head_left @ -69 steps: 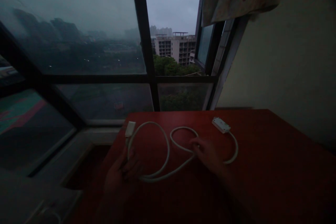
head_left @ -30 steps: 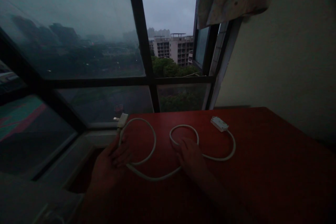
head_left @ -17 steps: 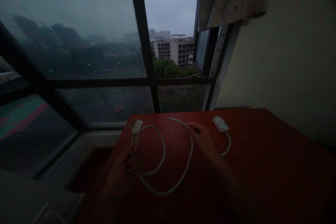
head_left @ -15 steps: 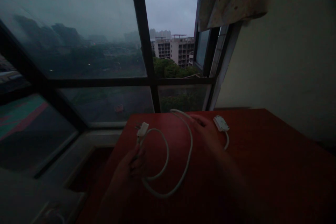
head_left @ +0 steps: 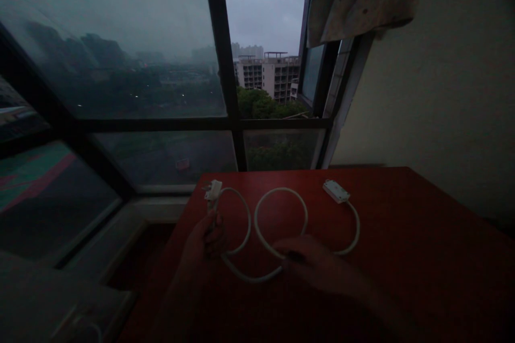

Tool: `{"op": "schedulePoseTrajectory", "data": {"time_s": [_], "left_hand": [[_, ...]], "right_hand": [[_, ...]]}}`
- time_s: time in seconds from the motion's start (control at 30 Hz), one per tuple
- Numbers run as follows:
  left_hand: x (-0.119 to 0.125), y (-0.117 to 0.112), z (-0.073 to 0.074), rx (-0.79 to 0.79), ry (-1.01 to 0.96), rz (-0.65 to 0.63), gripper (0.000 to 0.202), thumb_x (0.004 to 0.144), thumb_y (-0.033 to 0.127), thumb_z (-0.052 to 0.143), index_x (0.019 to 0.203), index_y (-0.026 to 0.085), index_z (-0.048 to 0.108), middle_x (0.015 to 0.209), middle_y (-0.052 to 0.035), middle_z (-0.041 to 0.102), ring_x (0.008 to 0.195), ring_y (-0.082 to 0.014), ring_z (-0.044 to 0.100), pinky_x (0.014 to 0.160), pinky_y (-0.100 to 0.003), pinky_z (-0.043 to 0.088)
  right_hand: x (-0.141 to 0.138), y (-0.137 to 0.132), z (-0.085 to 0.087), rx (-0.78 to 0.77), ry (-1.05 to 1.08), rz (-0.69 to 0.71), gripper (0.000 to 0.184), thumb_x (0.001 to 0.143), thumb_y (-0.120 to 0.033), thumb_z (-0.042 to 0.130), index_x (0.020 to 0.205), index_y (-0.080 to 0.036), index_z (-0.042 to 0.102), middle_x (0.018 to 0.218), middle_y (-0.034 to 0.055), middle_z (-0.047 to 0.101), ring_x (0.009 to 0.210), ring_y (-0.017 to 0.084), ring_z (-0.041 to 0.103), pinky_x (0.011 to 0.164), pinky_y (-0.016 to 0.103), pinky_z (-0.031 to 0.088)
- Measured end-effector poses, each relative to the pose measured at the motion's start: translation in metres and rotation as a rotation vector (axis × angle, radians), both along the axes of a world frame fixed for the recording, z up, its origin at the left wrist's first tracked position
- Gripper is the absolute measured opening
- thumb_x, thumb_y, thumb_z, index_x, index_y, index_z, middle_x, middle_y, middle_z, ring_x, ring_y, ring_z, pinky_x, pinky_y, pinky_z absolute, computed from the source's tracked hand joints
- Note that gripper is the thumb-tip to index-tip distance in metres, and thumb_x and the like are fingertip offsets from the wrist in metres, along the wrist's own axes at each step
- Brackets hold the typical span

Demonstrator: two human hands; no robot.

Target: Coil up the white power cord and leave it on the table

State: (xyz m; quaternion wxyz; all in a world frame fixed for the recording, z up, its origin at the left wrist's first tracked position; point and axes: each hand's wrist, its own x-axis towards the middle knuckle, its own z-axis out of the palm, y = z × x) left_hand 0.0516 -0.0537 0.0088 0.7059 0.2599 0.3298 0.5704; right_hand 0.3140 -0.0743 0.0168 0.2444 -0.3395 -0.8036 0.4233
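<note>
A white power cord (head_left: 257,220) curves in loops over the red-brown table (head_left: 386,209). At its left end is a white plug (head_left: 213,189) with metal prongs. My left hand (head_left: 209,241) is closed round the cord just below that plug. My right hand (head_left: 308,260) pinches the cord near the front of the middle loop; its fingertips are dim and slightly blurred. On the far right part of the table lies the white socket block (head_left: 336,191), joined to the cord's other end and apart from both hands.
Behind the table stands a dark-framed window (head_left: 237,123), with buildings and trees outside. A patterned curtain (head_left: 362,0) hangs at upper right beside a pale wall (head_left: 434,91). A pale ledge (head_left: 164,201) runs left of the table, and the room is dim.
My right hand has come down from the table's far edge towards me, with the cord, forming a round loop in the middle. My left hand and the plug shifted slightly left.
</note>
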Motion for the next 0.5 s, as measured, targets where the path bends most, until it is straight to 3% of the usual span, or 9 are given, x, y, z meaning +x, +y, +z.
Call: {"op": "schedulePoseTrajectory", "data": {"time_s": [0.1,0.27,0.43,0.5], "left_hand": [[0.000,0.000,0.003,0.031,0.005,-0.004,0.026,0.088,0.036,0.057,0.072,0.016,0.051,0.046,0.0112,0.021,0.034,-0.0031,0.015,0.034,-0.014,0.018],[-0.001,-0.001,0.003,0.057,0.025,-0.035,0.025,0.087,0.037,0.057,0.074,0.016,0.052,0.045,0.0113,0.023,0.033,-0.0034,0.017,0.034,-0.013,0.019],[0.003,-0.009,-0.001,0.023,-0.006,-0.025,0.025,0.087,0.036,0.057,0.074,0.016,0.051,0.046,0.0112,0.023,0.034,-0.0029,0.018,0.036,-0.013,0.021],[0.004,-0.012,-0.002,0.025,0.000,-0.047,0.027,0.086,0.039,0.059,0.074,0.016,0.052,0.045,0.0115,0.021,0.034,-0.0032,0.015,0.036,-0.013,0.020]], "right_hand": [[-0.007,-0.006,-0.017,0.048,-0.146,-0.010,0.026,0.084,-0.016,0.049,0.101,-0.020,0.068,0.098,0.0047,0.069,0.089,0.016,0.061,0.080,0.024,0.042],[-0.013,0.003,-0.029,0.047,-0.380,0.074,0.028,0.081,-0.011,0.048,0.098,-0.019,0.069,0.098,0.0063,0.069,0.089,0.016,0.061,0.076,0.023,0.040],[-0.021,0.033,-0.036,-0.012,-0.391,0.222,0.023,0.088,-0.025,0.048,0.086,-0.015,0.069,0.084,0.0039,0.069,0.073,0.014,0.060,0.064,0.021,0.040],[-0.029,0.048,-0.037,0.003,-0.381,0.093,0.027,0.091,-0.027,0.043,0.092,-0.015,0.068,0.089,0.0041,0.069,0.076,0.014,0.061,0.066,0.021,0.042]]}}
